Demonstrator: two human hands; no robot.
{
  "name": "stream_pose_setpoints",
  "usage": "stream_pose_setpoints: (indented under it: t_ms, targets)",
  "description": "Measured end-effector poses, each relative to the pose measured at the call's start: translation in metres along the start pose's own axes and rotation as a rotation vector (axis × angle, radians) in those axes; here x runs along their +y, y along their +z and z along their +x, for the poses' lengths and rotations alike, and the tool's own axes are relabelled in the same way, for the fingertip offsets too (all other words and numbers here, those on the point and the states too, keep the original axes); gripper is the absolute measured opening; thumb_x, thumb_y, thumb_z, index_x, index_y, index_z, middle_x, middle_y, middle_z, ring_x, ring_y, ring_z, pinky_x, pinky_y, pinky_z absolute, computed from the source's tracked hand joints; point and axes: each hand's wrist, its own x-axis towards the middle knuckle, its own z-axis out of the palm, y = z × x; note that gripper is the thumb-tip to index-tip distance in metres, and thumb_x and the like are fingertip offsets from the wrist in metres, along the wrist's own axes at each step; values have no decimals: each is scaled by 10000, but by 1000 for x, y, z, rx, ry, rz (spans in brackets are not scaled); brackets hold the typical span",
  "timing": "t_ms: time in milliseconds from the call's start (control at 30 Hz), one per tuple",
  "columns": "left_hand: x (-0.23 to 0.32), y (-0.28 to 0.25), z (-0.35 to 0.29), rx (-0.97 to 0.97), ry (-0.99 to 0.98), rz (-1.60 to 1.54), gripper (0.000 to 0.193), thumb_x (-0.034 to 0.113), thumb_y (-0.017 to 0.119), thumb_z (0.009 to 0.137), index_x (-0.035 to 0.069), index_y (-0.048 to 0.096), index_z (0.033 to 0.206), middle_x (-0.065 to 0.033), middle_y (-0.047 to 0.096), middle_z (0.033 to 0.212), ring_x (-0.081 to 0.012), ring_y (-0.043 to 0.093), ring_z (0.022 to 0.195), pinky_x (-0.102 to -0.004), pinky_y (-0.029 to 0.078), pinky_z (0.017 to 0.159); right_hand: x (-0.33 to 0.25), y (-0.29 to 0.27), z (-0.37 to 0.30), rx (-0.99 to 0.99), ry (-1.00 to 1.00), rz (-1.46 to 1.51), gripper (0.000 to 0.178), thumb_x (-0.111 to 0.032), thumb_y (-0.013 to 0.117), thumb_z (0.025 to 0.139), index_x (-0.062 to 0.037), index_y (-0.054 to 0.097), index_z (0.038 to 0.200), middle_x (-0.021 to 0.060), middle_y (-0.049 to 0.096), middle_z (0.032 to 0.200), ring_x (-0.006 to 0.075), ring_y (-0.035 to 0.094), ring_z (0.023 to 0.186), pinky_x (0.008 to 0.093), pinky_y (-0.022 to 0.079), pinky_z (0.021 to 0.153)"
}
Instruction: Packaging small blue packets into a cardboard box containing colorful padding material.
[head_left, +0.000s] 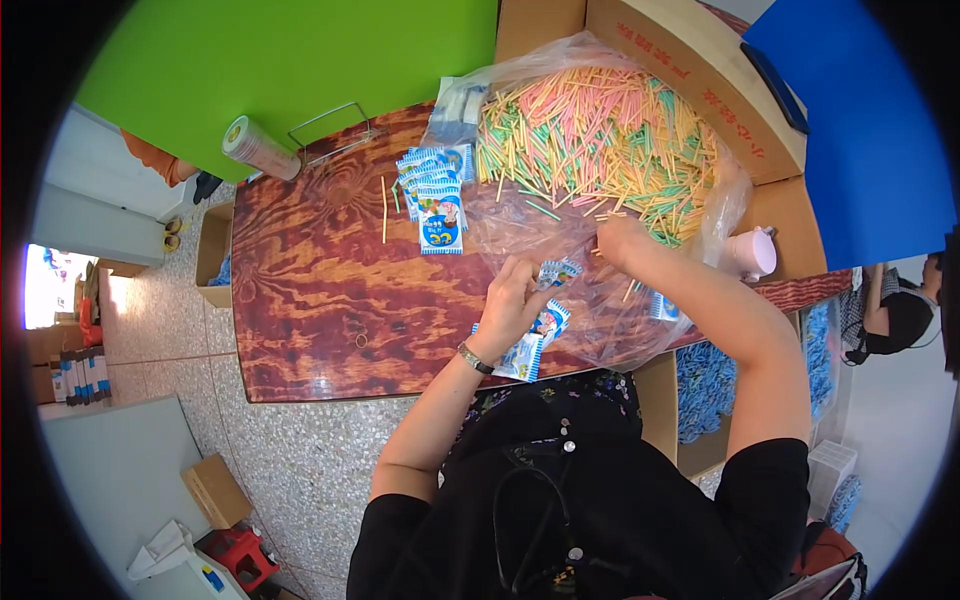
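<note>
My left hand (513,300) is closed in a pinch at a small blue-and-white packet (560,270), over the near side of the table. Below that hand lie more such packets (522,356), partly hidden by the wrist. At the near edge of a large heap of thin pink, yellow and green sticks (600,130), my right hand (622,242) has its fingers closed. Stick ends show right beside those fingers, though the grip itself is mostly hidden. The heap rests on a clear plastic sheet (530,225), part of which spreads under both hands.
An overlapping row of blue-and-white packets (441,222) lies left of the heap, near a loose yellow stick (384,210). A cardboard box (775,150) walls the heap's right side. A pink cup (752,253) and another cup (260,148) stand on the wooden table (320,300).
</note>
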Motion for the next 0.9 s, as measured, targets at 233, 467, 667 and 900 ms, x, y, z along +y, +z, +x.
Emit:
stream_pose_setpoints:
  t_ms: [233, 467, 667, 900]
  targets:
    - [7, -1, 1, 39, -57, -129, 293, 25, 755, 797, 7, 619, 1057, -87, 592, 1011, -172, 645, 870, -275, 599, 698, 21, -13, -21, 48, -127, 26, 223, -129, 529, 882, -13, 696, 975, 196, 690, 977, 322, 670, 967, 424, 540, 817]
    - [10, -9, 9, 106, 37, -76, 303, 33, 788, 772, -11, 584, 991, -94, 568, 967, -146, 634, 732, -259, 556, 597, 35, -115, -109, 180, -743, 339, 184, -162, 565, 915, 14, 510, 925, 220, 606, 787, 437, 605, 783, 506, 454, 669]
    - [14, -11, 13, 119, 122, -20, 321, 11, 777, 760, -6, 594, 1023, -106, 582, 1006, -182, 631, 728, -270, 555, 603, 18, -128, -106, 99, -772, 225, 234, -221, 601, 910, 3, 540, 938, 220, 608, 780, 422, 611, 788, 490, 469, 672]
    - [15, -14, 9, 109, 147, 97, 313, 51, 785, 771, -15, 600, 1015, -128, 597, 1040, -217, 656, 862, -295, 574, 623, 12, -135, -96, 17, -784, 138, 223, -206, 566, 869, -1, 635, 925, 208, 662, 807, 393, 643, 791, 480, 501, 710]
